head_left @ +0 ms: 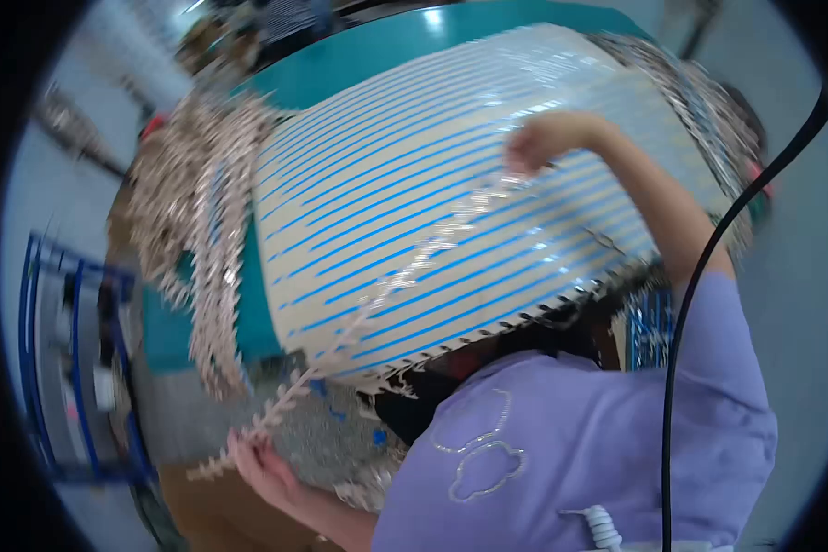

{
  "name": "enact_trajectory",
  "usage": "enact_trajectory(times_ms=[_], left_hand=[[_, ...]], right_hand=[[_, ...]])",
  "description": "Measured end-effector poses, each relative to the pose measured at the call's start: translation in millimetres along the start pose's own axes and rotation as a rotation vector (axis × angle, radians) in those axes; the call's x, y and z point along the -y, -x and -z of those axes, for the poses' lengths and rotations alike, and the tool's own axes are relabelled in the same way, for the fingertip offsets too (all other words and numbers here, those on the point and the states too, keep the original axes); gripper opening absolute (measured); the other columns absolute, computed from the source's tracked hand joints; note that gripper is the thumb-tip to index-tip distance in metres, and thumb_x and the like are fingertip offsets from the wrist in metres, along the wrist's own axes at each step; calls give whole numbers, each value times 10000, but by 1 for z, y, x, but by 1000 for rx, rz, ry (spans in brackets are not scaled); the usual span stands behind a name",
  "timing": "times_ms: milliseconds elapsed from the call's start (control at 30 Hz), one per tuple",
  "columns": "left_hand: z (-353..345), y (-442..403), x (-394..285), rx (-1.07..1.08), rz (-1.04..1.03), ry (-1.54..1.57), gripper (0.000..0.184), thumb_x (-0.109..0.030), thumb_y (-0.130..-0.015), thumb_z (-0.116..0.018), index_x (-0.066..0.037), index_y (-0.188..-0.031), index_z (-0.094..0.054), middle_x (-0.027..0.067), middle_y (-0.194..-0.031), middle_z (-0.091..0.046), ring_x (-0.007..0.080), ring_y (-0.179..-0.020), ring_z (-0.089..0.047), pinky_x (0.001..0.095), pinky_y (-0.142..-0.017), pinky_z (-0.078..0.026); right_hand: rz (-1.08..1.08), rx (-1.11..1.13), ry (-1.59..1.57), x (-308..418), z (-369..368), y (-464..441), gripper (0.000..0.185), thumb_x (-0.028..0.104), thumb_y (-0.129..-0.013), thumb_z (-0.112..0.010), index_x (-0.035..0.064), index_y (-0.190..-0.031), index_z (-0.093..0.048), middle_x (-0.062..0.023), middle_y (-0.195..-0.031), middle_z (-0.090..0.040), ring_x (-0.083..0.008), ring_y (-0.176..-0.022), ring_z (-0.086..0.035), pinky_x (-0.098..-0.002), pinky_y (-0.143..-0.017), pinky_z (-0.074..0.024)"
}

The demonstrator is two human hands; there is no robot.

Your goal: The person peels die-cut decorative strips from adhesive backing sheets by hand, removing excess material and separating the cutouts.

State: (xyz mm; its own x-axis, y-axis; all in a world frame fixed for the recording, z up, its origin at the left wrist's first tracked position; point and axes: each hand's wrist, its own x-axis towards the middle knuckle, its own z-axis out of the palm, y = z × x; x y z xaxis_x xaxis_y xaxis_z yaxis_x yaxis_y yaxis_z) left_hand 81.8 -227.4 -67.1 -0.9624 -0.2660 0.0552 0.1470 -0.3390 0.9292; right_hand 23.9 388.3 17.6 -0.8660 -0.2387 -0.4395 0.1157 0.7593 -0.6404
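Observation:
A long pale pink trim strip with leaf-like shapes (437,241) is stretched slantwise between my two hands, over a cream board marked with blue lines (340,216). My left hand (262,465), low on the left beyond the board's edge, pinches the strip near its lower end. At the upper right, my right hand (547,145) is closed around the other end above the board; motion blurs its fingers. A small dark tool (604,241), its kind unclear, lies on the board below my right hand. Dark pieces line the board's near edge.
Bundles of similar pink strips (216,230) hang over the left side of the teal table (359,69). More strips (695,101) lie at the far right. A blue rack (78,359) stands on the left. A black cable (708,248) crosses before my right arm.

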Motion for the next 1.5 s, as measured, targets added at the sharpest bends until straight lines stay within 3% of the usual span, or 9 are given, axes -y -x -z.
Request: enact_trajectory(times_ms=[233,433,467,500,633,833,1133,1300,1500], left_hand=[[12,-20,-2,-151,-41,-8,482,-160,-905,-538,41,-1304,-357,63,-994,-540,169,-837,-546,301,-846,-446],[14,-186,25,39,-174,235,330,-230,-909,-534,-6,-1148,-496,98,-1132,-535,191,-1003,-512,304,-918,-401],[-43,-175,20,-50,-134,-119,343,-231,-933,-493,11,-1175,-475,124,-1179,-521,207,-1057,-507,318,-940,-400],[-28,-217,44,28,141,383,365,-205,-944,-468,46,-1208,-445,180,-1247,-486,266,-1127,-494,350,-974,-404],[-71,-203,62,-8,270,392,447,-214,-944,-469,89,-1252,-354,230,-1272,-440,343,-1180,-451,414,-1031,-378],[-81,-138,61,96,250,245,375,-203,-923,-510,83,-1165,-485,205,-1165,-540,329,-1082,-535,374,-928,-461],[-135,-90,87,189,-431,-960,219,-158,-907,-513,19,-987,-614,83,-962,-610,127,-836,-570,242,-749,-452],[-101,-48,96,27,1,-789,228,-180,-908,-518,14,-1000,-593,59,-958,-592,126,-841,-551,272,-770,-438],[-73,14,110,80,355,-345,226,-193,-893,-549,-9,-1020,-585,28,-899,-603,113,-851,-550,273,-815,-421]], right_hand=[[128,259,410,63,30,-94,168,169,-793,-605,96,-934,-661,2,-709,-602,-100,-628,-548,-290,-564,-451],[389,-1392,898,189,106,-189,370,261,-757,-674,173,-1109,-601,-91,-1020,-633,-260,-964,-590,-357,-789,-468],[423,-1383,884,204,98,-195,370,261,-757,-674,173,-1109,-601,-91,-1020,-633,-260,-964,-590,-357,-789,-468],[546,-1346,734,218,86,-194,383,254,-766,-667,166,-1130,-587,-99,-1049,-619,-268,-980,-581,-368,-815,-462],[785,-948,582,214,25,-146,388,217,-811,-633,122,-1178,-553,-142,-1134,-570,-312,-1032,-550,-415,-899,-433],[438,-406,500,66,-94,-40,344,172,-791,-651,123,-1125,-587,-135,-1284,-474,-324,-1152,-462,-425,-975,-374],[29,-918,605,-10,-165,33,410,230,-835,-575,119,-1227,-533,-135,-1324,-440,-314,-1250,-371,-417,-1032,-265],[36,-837,589,-20,-166,31,397,283,-873,-519,120,-1234,-530,-130,-1340,-431,-308,-1278,-340,-409,-1055,-220],[87,-949,444,-7,-172,21,326,162,-858,-568,85,-1174,-559,-143,-1230,-506,-266,-1142,-472,-340,-912,-387]])
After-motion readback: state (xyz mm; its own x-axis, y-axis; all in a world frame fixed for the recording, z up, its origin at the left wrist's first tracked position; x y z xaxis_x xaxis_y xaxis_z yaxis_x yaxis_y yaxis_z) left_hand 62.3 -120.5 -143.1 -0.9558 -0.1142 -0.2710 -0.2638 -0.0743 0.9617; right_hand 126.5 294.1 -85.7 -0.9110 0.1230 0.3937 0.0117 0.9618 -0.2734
